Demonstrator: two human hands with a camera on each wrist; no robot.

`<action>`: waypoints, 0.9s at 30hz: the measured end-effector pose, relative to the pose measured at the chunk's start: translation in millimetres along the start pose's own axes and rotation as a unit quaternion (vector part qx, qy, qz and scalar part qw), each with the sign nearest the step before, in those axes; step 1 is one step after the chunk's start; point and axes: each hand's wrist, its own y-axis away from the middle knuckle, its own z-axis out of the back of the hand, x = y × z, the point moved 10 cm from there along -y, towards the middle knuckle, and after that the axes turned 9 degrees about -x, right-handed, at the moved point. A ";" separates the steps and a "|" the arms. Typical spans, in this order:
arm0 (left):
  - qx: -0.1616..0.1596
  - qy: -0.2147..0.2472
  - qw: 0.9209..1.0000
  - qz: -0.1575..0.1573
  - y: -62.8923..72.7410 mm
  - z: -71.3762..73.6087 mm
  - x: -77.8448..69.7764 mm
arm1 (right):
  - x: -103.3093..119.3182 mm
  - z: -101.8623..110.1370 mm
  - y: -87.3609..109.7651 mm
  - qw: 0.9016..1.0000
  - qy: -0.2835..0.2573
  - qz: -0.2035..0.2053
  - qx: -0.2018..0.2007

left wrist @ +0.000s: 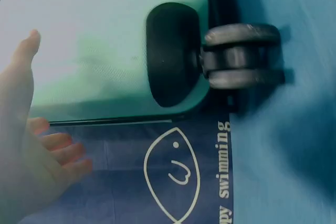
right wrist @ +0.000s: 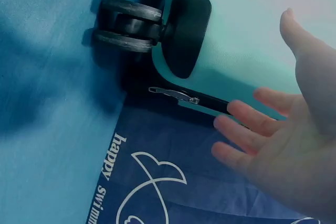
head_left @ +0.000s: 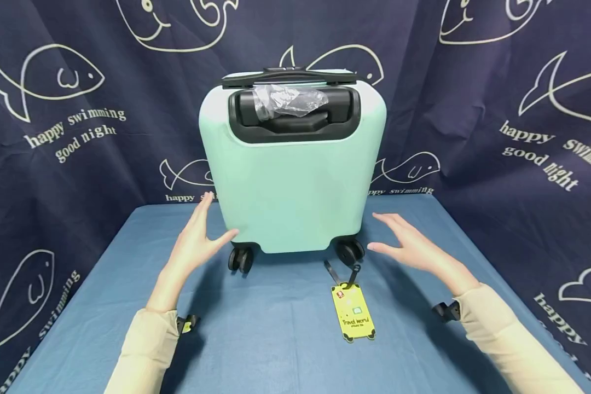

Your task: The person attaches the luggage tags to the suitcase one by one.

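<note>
A mint-green suitcase (head_left: pixel 295 186) stands upright on its black wheels (head_left: pixel 349 251), with clear plastic wrap (head_left: pixel 288 101) around its black handle. My left hand (head_left: pixel 192 241) is spread beside the suitcase's lower left side, thumb toward its front face. On the other side, my right hand (head_left: pixel 406 241) is held out near the lower right corner, fingers extended and palm facing inward. Neither hand holds anything. A yellow luggage tag (head_left: pixel 353 312) reading "Travel World" lies flat in front of the right wheel, its black strap (head_left: pixel 354 276) pointing toward the suitcase. A zipper pull (right wrist: pixel 173 95) shows in the right wrist view.
A blue cloth (head_left: pixel 276 339) covers the table. Dark blue curtains (head_left: pixel 69 180) with white fish drawings hang behind and at both sides, close at the suitcase's back. Black wrist devices (head_left: pixel 445 312) sit at both sleeve cuffs.
</note>
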 end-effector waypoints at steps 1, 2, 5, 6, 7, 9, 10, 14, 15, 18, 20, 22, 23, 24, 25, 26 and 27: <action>-0.006 0.017 1.000 0.009 -2.1 0.0 0.4 | 0.7 -0.8 0.3 1.000 -0.004 0.005 -0.003; -0.015 0.038 0.999 0.015 -4.0 0.4 0.1 | 1.4 -1.6 0.5 1.000 -0.005 0.010 -0.006; -0.042 0.101 0.993 0.037 -9.7 0.9 -0.8 | 3.8 -4.2 1.4 1.000 -0.010 0.023 -0.015; -0.051 0.121 0.990 0.045 -11.2 1.0 -1.1 | 4.4 -5.6 1.6 0.999 -0.012 0.025 -0.017; -0.059 0.141 0.987 0.053 -12.6 1.1 -1.7 | 4.6 -7.3 2.0 0.999 -0.013 0.026 -0.017; -0.072 0.169 0.981 0.069 -14.9 0.8 -2.3 | 5.1 -10.7 2.8 0.999 -0.015 0.029 -0.019; -0.077 0.179 0.978 0.074 -16.1 0.7 -2.8 | 4.9 -12.8 3.2 0.999 -0.017 0.029 -0.021; -0.091 0.205 0.972 0.076 -19.7 0.8 -8.1 | 5.7 -21.0 5.9 0.999 -0.026 0.034 -0.027; -0.095 0.210 0.970 0.075 -20.7 1.3 -9.6 | 5.9 -22.9 6.6 0.999 -0.028 0.035 -0.028; -0.104 0.226 0.966 0.071 -24.4 2.7 -13.2 | 5.9 -29.9 9.0 0.999 -0.034 0.035 -0.025; -0.106 0.236 0.963 0.072 -27.1 3.2 -14.8 | 5.4 -35.2 10.1 0.999 -0.038 0.033 -0.020; -0.106 0.244 0.961 0.073 -29.3 3.8 -16.4 | 4.4 -41.2 11.2 0.999 -0.043 0.030 -0.012; -0.104 0.246 0.961 0.073 -30.2 3.6 -17.1 | 4.0 -44.1 11.9 0.999 -0.047 0.027 -0.008; -0.103 0.249 0.960 0.071 -31.0 3.3 -17.8 | 3.8 -47.0 12.5 0.998 -0.050 0.024 -0.004; -0.103 0.252 0.960 0.069 -31.7 3.3 -19.1 | 3.6 -49.9 13.2 0.998 -0.054 0.022 0.000; -0.104 0.254 0.959 0.067 -32.3 3.3 -20.1 | 3.4 -52.7 14.2 0.998 -0.057 0.020 0.004; -0.105 0.255 0.959 0.065 -32.7 3.2 -21.0 | 3.5 -55.3 15.0 0.998 -0.058 0.020 0.007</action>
